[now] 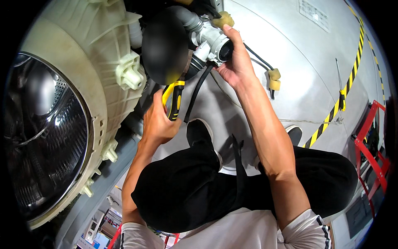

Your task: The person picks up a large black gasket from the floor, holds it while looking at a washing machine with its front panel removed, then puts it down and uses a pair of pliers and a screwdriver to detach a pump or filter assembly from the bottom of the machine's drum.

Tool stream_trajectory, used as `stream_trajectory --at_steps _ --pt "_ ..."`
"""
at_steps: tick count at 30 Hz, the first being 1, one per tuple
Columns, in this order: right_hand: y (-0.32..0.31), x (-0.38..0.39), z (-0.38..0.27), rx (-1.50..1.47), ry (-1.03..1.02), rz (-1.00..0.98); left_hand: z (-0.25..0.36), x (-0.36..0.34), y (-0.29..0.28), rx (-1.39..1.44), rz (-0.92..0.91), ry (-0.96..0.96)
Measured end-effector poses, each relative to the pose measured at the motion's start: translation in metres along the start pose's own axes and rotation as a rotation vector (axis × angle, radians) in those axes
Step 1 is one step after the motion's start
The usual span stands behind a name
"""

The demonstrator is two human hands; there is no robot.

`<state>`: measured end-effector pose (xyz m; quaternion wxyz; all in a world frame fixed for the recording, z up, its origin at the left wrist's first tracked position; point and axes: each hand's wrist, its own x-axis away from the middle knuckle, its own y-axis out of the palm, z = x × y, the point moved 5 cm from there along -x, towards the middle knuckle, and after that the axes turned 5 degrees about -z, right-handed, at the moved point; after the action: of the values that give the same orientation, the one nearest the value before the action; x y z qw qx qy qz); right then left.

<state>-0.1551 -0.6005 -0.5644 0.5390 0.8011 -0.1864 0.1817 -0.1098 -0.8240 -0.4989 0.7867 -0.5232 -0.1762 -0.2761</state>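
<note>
My left hand [158, 123] is closed around the yellow and black handles of a pair of pliers [177, 101]. The jaws of the pliers point up toward a black rubber hose joint [196, 64] on a pale pump housing [214, 38]; a dark blurred patch partly covers that area, so I cannot tell whether they grip it. Wrapped round the right side of the pump housing is my right hand [237, 62], thumb on top. From the pump a grey corrugated hose [185, 17] runs up and left, and a black hose [197, 93] hangs down.
A washing machine tub [89, 54] with its metal drum [45, 141] fills the left. Foam pieces [274, 79] sit on a black cable at right. On the floor lie a screwdriver [341, 99] and striped tape [355, 74]. A red metal frame [367, 141] stands far right.
</note>
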Motion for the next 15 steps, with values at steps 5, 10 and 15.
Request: stream_trajectory --at_steps 5,10,15 --pt "-0.0025 -0.0025 0.0005 0.105 0.024 -0.050 -0.0007 -0.0010 -0.0018 -0.001 -0.022 -0.003" --pt "-0.0042 -0.0037 -0.0002 0.013 0.015 -0.001 0.0009 -0.0024 -0.0034 0.020 -0.036 -0.026" --pt "-0.0008 -0.0017 -0.0004 0.007 0.036 -0.032 -0.0001 -0.0016 -0.0036 0.005 -0.027 -0.012"
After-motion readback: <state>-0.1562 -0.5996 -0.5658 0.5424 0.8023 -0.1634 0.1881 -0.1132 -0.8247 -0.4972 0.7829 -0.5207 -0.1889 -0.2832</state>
